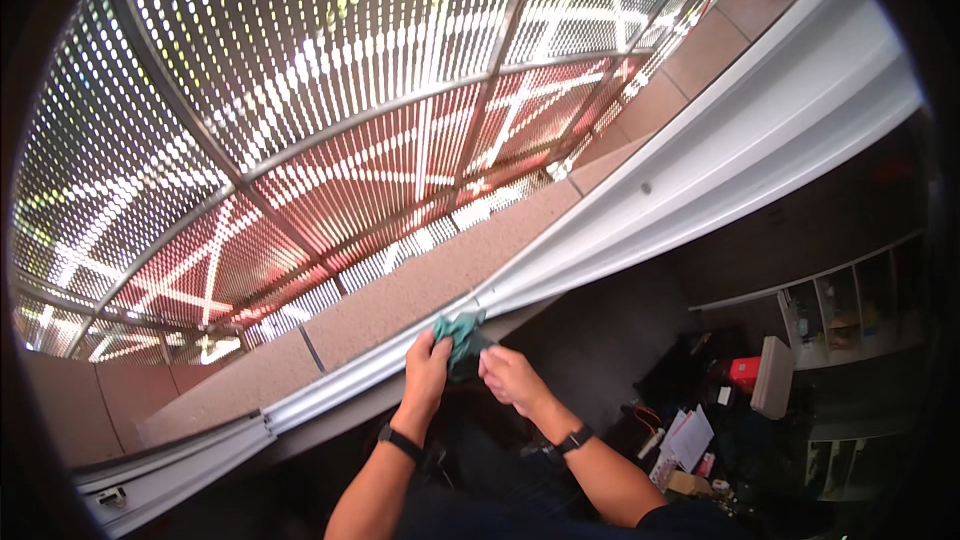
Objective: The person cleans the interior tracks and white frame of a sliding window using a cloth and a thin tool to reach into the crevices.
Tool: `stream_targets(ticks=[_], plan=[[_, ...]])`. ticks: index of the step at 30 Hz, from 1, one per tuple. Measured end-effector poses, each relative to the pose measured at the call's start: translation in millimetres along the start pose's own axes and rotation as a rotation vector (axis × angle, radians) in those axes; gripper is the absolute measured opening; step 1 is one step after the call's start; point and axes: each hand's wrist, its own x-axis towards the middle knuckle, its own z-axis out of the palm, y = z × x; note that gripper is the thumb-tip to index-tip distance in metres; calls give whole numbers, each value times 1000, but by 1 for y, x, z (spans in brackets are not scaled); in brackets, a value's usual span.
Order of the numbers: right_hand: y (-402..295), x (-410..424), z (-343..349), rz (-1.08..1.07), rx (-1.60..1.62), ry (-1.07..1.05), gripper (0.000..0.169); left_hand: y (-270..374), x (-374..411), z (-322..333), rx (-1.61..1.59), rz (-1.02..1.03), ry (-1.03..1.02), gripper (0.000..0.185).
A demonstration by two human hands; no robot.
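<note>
A crumpled green cloth [460, 331] is gripped in my left hand [426, 367], just above the inner edge of a white window frame [382, 360]. My right hand [514, 380] holds a lower part of the same cloth, darker in the shade, which stretches between the two hands. Both hands are close together at the sill side of the window. Beyond the frame runs a tan tiled outer ledge [390, 315]. Black bands circle both wrists. The fingertips of my right hand are partly hidden.
A perforated metal screen [315, 90] on a bar frame stands outside the ledge. The white sash [675, 172] slants to the upper right. In the dark room at right are papers [688, 437], a red box [745, 371], a light-coloured case [772, 379] and shelves [840, 315].
</note>
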Motion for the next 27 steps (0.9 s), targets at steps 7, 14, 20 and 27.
stream_targets(ticks=[7, 14, 20, 27], plan=[[-20, 10, 17, -488, -453, 4, 27, 63, -24, -9, -185, 14, -79, 16], [-94, -16, 46, -1159, -774, 158, 28, 184, -51, 1, 113, 496, -192, 25], [-209, -128, 94, -1396, -497, 237, 11, 296, -80, 22, -46, 588, -306, 17], [-218, -134, 62, -1540, -847, -64, 25, 369, -72, 18, -379, 615, -487, 19]])
